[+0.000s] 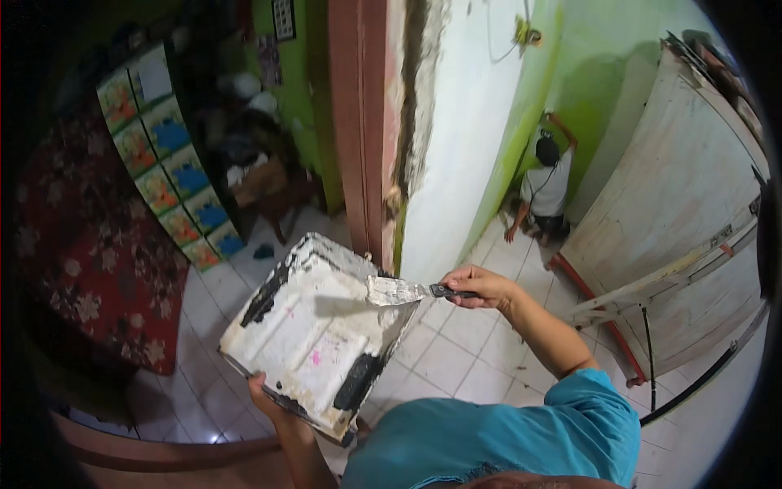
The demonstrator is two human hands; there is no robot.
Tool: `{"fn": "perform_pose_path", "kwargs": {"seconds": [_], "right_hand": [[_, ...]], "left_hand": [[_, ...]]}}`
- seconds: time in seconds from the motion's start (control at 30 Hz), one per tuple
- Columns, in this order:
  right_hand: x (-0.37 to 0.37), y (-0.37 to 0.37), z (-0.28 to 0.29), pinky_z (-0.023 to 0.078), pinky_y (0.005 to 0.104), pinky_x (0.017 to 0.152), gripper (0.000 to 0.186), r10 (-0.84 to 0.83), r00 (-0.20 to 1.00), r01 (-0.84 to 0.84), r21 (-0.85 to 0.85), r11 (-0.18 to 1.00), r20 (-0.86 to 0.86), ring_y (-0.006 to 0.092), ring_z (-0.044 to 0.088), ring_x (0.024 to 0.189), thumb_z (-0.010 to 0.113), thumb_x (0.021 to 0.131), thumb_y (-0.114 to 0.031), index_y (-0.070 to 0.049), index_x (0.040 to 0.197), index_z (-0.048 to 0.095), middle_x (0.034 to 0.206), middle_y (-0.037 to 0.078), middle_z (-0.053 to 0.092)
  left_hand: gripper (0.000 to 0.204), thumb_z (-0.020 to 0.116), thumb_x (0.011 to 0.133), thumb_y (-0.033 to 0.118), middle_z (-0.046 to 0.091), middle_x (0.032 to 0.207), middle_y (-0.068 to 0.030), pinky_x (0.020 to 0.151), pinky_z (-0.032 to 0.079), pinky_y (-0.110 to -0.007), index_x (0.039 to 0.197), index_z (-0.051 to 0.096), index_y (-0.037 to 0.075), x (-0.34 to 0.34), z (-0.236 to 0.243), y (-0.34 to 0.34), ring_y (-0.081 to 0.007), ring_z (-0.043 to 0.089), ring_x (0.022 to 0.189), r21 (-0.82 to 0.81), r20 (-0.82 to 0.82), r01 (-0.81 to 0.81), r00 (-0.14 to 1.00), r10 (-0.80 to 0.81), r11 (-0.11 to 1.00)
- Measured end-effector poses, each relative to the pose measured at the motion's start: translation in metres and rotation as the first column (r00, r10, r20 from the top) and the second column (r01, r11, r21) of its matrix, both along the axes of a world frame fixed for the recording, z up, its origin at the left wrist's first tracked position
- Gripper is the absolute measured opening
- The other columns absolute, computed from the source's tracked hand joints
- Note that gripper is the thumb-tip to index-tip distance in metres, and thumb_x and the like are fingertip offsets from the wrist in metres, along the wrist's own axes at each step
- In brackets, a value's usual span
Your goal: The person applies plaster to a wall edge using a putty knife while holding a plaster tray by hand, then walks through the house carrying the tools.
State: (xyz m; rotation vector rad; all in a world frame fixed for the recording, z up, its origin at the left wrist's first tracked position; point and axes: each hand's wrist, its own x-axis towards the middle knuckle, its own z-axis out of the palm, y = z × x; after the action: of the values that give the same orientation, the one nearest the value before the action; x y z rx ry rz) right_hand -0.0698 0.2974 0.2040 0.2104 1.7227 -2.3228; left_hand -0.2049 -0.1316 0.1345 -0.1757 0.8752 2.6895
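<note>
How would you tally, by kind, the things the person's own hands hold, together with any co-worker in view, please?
Putty knife, in the right hand: 1
White tray with black patches, in the left hand: 1
Co-worker, in the background: 1
Total: 3

Pale square tiles made up the floor (444, 363) below the right hand (479, 287); beyond the left hand (261, 391) stood a drawer cabinet (169, 155), beyond the right crouched a person (546, 191).

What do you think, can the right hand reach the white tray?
Probably yes: the right hand holds a scraper with its blade over the white tray, the left hand grips the tray's edge, and nothing visible blocks the way.
</note>
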Motion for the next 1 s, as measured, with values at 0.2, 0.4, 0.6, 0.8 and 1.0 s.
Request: {"fn": "perform_pose_path", "kwargs": {"seconds": [0.2, 0.4, 0.6, 0.8, 1.0], "right_hand": [[0.042, -0.009, 0.104, 0.031, 0.0195, 0.039, 0.03, -0.248, 0.91, 0.248, -0.043, 0.968, -0.333, 0.0039, 0.042, 0.044, 0.064, 0.103, -0.028, -0.001, 0.115, 0.065, 0.08, 0.004, 0.065], [0.018, -0.001, 0.246, 0.03, 0.0183, 0.041, 0.03, -0.368, 0.604, 0.602, 0.101, 0.792, -0.707, 0.0024, 0.04, 0.046, 0.061, 0.104, -0.033, -0.003, 0.107, 0.061, 0.077, 0.0, 0.061], [-0.005, 0.031, 0.331, 0.032, 0.0181, 0.053, 0.032, -0.217, 0.349, 0.818, 0.184, 0.545, -0.911, 0.0031, 0.047, 0.062, 0.061, 0.105, -0.03, -0.005, 0.125, 0.066, 0.085, -0.002, 0.06], [-0.024, 0.051, 0.368, 0.041, 0.0196, 0.062, 0.027, 0.112, 0.22, 0.951, 0.238, 0.196, -0.969, 0.0049, 0.052, 0.069, 0.067, 0.102, -0.022, -0.003, 0.12, 0.072, 0.089, -0.001, 0.065], [-0.036, 0.065, 0.368, 0.045, 0.0251, 0.055, 0.022, 0.547, 0.008, 0.999, -0.01, -0.03, -0.837, 0.0068, 0.059, 0.067, 0.076, 0.093, -0.019, -0.016, 0.115, 0.076, 0.087, -0.002, 0.067]], "left_hand": [[0.075, 0.052, 0.08, 0.036, 0.053, 0.144, -0.0162, 0.11, 0.043, -0.049, 0.148, 0.045, 0.005, 0.032, 0.013, -0.006, -0.0365, 0.052, 0.131, 0.037, -0.08, 0.018, 0.997, -0.015, 0.999], [0.075, 0.051, 0.082, 0.038, 0.052, 0.146, -0.014, 0.11, 0.042, -0.047, 0.149, 0.044, 0.007, 0.039, 0.023, -0.014, -0.0339, 0.052, 0.132, 0.013, -0.087, 0.023, 0.996, -0.021, 1.0], [0.075, 0.051, 0.081, 0.037, 0.052, 0.145, -0.0154, 0.109, 0.043, -0.049, 0.149, 0.044, 0.006, 0.046, 0.025, -0.012, -0.0365, 0.052, 0.131, 0.07, -0.087, 0.039, 0.996, -0.033, 0.997], [0.077, 0.051, 0.08, 0.038, 0.051, 0.145, -0.0165, 0.108, 0.044, -0.051, 0.149, 0.041, 0.007, 0.066, 0.037, -0.005, -0.0379, 0.053, 0.13, 0.048, -0.024, 0.018, 1.0, -0.017, 0.999], [0.078, 0.052, 0.079, 0.037, 0.05, 0.146, -0.018, 0.109, 0.045, -0.052, 0.15, 0.041, 0.006, 0.068, 0.029, 0.003, -0.039, 0.052, 0.132, 0.111, -0.067, 0.01, 0.998, -0.002, 0.994]]}}
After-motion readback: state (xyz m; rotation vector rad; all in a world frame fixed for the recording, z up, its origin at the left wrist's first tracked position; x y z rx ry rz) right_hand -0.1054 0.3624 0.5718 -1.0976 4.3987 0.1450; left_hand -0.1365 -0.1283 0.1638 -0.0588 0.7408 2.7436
